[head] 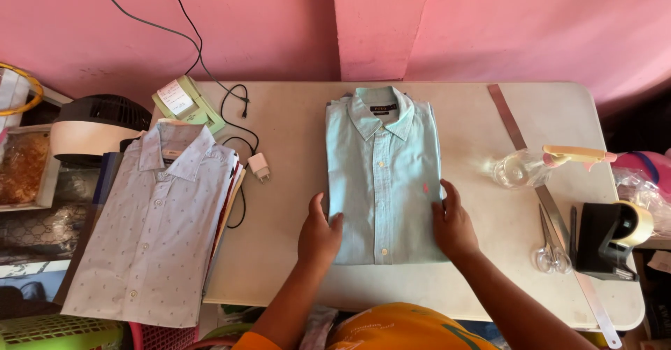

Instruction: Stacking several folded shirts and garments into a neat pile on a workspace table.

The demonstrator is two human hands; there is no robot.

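A folded light blue collared shirt lies buttoned side up in the middle of a white table, collar toward the wall. My left hand grips the shirt's lower left edge, thumb on top of the cloth. My right hand presses on the shirt's lower right edge with fingers spread along the side. Both hands frame the shirt's near end.
A stack of folded shirts topped by a pale patterned shirt hangs over the table's left edge. Nearby are a small label printer, a white charger and cables. On the right lie a long metal ruler, spray bottle, scissors and tape dispenser.
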